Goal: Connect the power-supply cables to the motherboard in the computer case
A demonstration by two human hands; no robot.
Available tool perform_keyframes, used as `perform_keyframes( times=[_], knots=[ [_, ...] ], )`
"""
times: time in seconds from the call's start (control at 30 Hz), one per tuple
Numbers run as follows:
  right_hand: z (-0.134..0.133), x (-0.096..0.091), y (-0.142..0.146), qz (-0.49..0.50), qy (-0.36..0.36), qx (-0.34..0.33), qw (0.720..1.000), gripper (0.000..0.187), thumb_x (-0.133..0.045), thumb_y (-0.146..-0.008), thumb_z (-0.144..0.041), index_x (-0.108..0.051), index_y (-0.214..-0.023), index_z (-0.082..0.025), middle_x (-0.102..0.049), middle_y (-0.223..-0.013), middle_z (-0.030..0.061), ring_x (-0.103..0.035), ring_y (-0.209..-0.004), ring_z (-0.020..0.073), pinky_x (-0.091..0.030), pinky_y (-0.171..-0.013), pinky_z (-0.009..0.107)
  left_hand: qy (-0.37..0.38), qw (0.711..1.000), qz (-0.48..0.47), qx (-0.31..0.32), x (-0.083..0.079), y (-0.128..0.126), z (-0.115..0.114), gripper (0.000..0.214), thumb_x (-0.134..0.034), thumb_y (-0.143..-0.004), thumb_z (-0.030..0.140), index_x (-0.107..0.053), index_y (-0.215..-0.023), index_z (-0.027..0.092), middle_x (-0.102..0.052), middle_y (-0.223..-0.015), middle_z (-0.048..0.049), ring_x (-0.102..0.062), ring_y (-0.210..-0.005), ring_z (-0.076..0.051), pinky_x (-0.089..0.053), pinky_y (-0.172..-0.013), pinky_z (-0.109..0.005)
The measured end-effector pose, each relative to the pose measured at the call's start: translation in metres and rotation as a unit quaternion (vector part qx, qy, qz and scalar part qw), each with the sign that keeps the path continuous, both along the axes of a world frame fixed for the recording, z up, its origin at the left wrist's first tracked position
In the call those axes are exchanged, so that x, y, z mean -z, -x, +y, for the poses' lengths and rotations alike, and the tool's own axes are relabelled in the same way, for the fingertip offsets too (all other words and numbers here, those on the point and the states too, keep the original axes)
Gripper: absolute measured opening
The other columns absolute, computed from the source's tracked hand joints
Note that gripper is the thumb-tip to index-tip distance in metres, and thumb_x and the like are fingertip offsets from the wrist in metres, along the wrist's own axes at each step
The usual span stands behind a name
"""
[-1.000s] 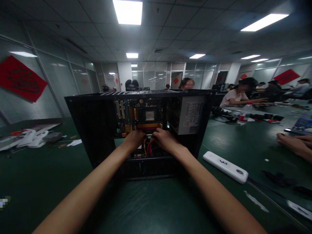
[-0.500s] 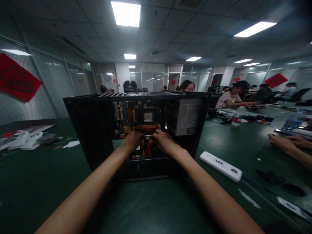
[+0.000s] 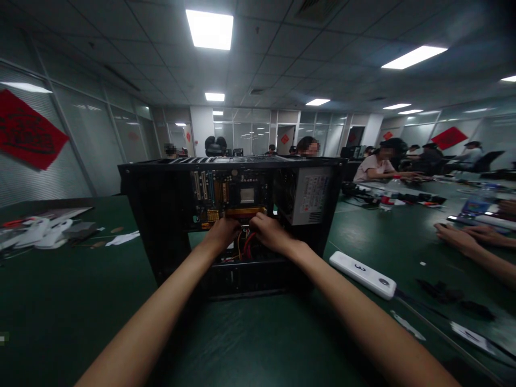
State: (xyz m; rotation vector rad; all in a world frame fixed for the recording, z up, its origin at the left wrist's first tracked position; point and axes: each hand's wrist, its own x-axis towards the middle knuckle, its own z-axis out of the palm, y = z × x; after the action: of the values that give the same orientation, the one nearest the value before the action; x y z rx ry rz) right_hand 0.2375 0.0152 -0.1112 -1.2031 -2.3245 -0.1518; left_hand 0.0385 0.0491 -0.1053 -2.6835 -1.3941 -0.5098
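Note:
An open black computer case (image 3: 157,215) stands on the green table (image 3: 60,301) in front of me, its motherboard (image 3: 226,193) facing me. A grey power supply (image 3: 310,196) sits inside at the right. Both my hands reach into the case just below the motherboard's lower edge. My left hand (image 3: 222,232) has its fingers curled by a yellow slot. My right hand (image 3: 269,231) is curled too, beside red and yellow cables (image 3: 245,246). What the fingers hold is hidden.
A white power strip (image 3: 363,274) marked 3 lies right of the case, its cord running off to the right. Another person's hands (image 3: 463,236) rest at the right edge. White parts and papers (image 3: 44,231) lie at the left. Several people sit at the back.
The view has shifted slightly, so the case sits a little right and higher. Both hands stay at the same spot under the motherboard.

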Motion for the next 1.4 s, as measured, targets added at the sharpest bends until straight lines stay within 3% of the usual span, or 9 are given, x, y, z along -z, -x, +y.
perform_keyframes(
  times=[0.13,0.27,0.9,1.07,1.4],
  knots=[
    [0.012,-0.004,0.008,-0.102,0.013,0.024,0.994,0.018,-0.051,-0.088,-0.007,-0.059,-0.102,-0.013,-0.058,-0.110,0.0104,-0.059,-0.094,0.0197,-0.043,-0.076,0.027,0.003,1.000,0.005,-0.006,0.000,-0.001,0.000,0.020,-0.058,-0.089,0.022,-0.073,-0.102,0.020,-0.073,-0.100,-0.0084,-0.068,-0.098,-0.021,-0.049,-0.086,-0.027],
    [0.012,-0.004,0.010,-0.134,0.002,0.041,0.990,0.018,-0.047,-0.093,-0.011,-0.057,-0.107,-0.013,-0.057,-0.113,0.0108,-0.062,-0.090,0.0193,-0.043,-0.075,0.028,0.004,1.000,0.002,-0.011,0.000,-0.001,-0.001,0.019,-0.058,-0.091,0.024,-0.073,-0.102,0.022,-0.073,-0.100,-0.0080,-0.067,-0.098,-0.021,-0.049,-0.088,-0.027],
    [0.008,-0.006,0.017,-0.180,-0.016,0.058,0.982,0.023,-0.037,-0.097,-0.009,-0.056,-0.110,-0.011,-0.055,-0.115,0.0138,-0.064,-0.089,0.0214,-0.044,-0.073,0.031,-0.017,1.000,-0.010,0.019,0.005,0.002,0.009,0.022,-0.055,-0.090,0.020,-0.075,-0.099,0.018,-0.074,-0.100,-0.0108,-0.069,-0.095,-0.025,-0.050,-0.083,-0.030],
    [0.011,-0.004,0.016,-0.190,-0.018,0.057,0.980,0.024,-0.037,-0.098,-0.011,-0.056,-0.112,-0.011,-0.056,-0.114,0.0137,-0.065,-0.090,0.0227,-0.045,-0.073,0.031,-0.009,0.999,-0.031,0.033,0.009,0.004,0.012,0.025,-0.056,-0.089,0.020,-0.075,-0.107,0.022,-0.076,-0.103,-0.0054,-0.069,-0.099,-0.020,-0.048,-0.088,-0.025],
    [0.015,-0.002,0.014,-0.174,-0.013,0.067,0.982,0.021,-0.041,-0.098,-0.015,-0.057,-0.110,-0.012,-0.058,-0.116,0.0141,-0.064,-0.093,0.0227,-0.046,-0.076,0.030,-0.005,0.999,-0.041,0.004,0.006,-0.003,0.011,0.025,-0.054,-0.092,0.026,-0.078,-0.096,0.017,-0.077,-0.094,-0.0088,-0.070,-0.089,-0.021,-0.048,-0.080,-0.024]
  ],
)
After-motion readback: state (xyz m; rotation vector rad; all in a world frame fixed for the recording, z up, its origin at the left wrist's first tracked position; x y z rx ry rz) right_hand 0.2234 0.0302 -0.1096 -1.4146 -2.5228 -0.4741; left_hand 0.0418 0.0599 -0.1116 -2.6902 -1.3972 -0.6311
